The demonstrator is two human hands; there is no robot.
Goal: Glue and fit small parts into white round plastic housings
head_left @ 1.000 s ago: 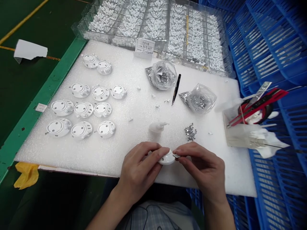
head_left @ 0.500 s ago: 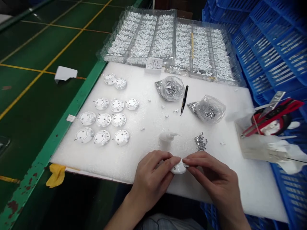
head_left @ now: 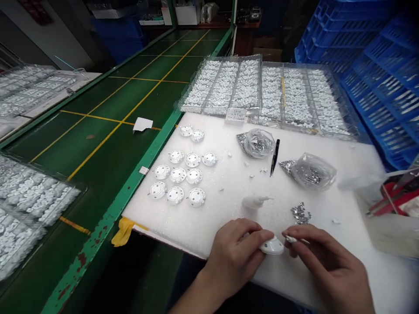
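My left hand [head_left: 234,255] grips a small round white plastic part [head_left: 272,247] between thumb and fingers, low over the white foam pad [head_left: 225,218]. Just to its right, my right hand [head_left: 327,268] pinches a tiny white piece [head_left: 290,239] at its fingertips, a short gap from the round part. A small pile of shiny metal bits [head_left: 301,213] lies just beyond my right hand. A white squeeze bottle [head_left: 253,201] lies on its side behind my left hand.
Several finished white round parts [head_left: 183,176] lie in rows on the pad's left. Two clear bags of metal bits [head_left: 258,143] [head_left: 310,172] flank black tweezers [head_left: 274,158]. Clear trays of white pieces [head_left: 268,87] stand behind, blue crates [head_left: 382,69] right, a green bench edge [head_left: 131,187] left.
My right hand has drawn slightly away from the round part, opening a small gap. The view has swung up and left, showing more of the green floor and trays on the left.
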